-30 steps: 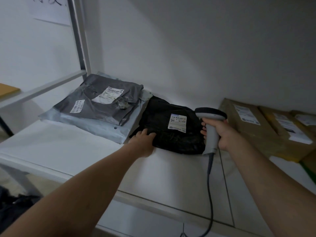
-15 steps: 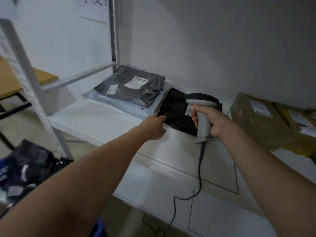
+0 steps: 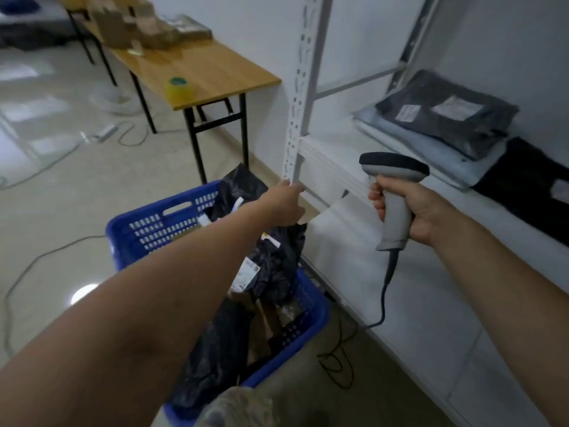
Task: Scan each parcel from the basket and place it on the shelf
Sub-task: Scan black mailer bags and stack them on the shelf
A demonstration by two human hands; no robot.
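Landmark: the blue basket on the floor.

1. The basket holds several black bagged parcels, some with white labels showing. They are piled above the rim on the far side.
2. The left hand is stretched out over the far right corner of the basket, directly above the top bagged parcel. Its back faces the camera. The fingers point away, near the white post that rises just beyond the basket. Whether they touch or hold the parcel below cannot be told.
3. The right hand is right of the basket and higher. It is clenched around the handle of the scanner, head uppermost. The cable hangs from the handle to the floor beside the basket.
4. The shelf runs right of the basket. On it, well apart from both hands, lie a grey parcel stacked on a pale parcel, and a black parcel just beside them.
5. Beyond the basket stands a wooden table with a tape roll on it.
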